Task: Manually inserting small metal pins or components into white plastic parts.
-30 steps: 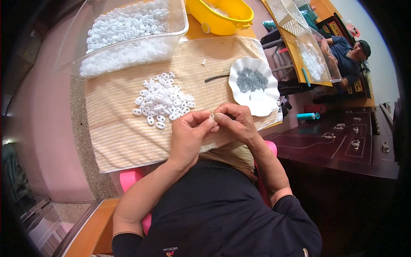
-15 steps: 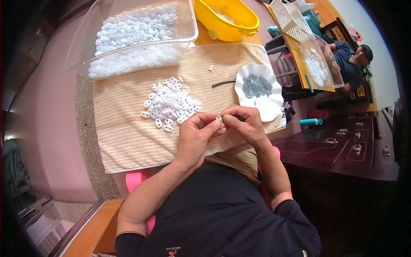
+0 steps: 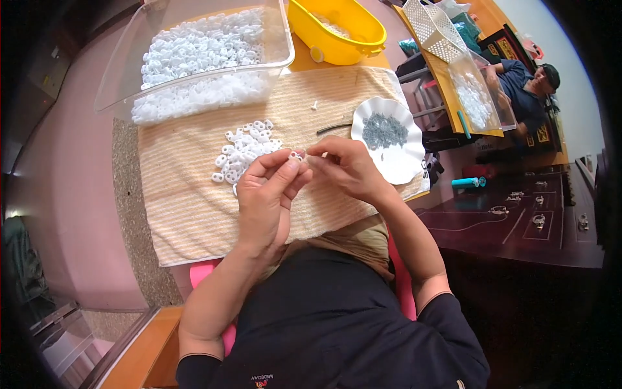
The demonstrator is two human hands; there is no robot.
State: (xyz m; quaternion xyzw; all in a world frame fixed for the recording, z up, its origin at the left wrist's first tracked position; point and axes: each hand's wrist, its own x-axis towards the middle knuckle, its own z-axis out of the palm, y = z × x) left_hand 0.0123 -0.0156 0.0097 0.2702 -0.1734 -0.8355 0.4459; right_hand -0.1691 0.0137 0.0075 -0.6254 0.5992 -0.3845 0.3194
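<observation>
My left hand (image 3: 267,194) pinches a small white plastic piece with two holes (image 3: 296,156) between thumb and fingertips. Right beside it, my right hand (image 3: 350,170) has its fingers pressed together; whatever they hold is too small to make out. Beyond and left of my hands lies a pile of similar white two-holed pieces (image 3: 238,150), partly hidden by my left hand. A white wavy-rimmed dish (image 3: 396,166) with small grey translucent bits (image 3: 383,131) sits to the right. Near it are a thin black rod (image 3: 333,128) and a tiny white part (image 3: 315,105).
A striped towel (image 3: 184,201) covers the table. At the back stand a clear bin (image 3: 280,63) full of white pieces and a yellow tub (image 3: 353,47). Another person (image 3: 518,91) sits at a table on the far right, near a dark panelled surface (image 3: 466,223).
Both hands have moved up and to the left, and the left now covers part of the pile. My right fingertips have drawn slightly away from the white piece.
</observation>
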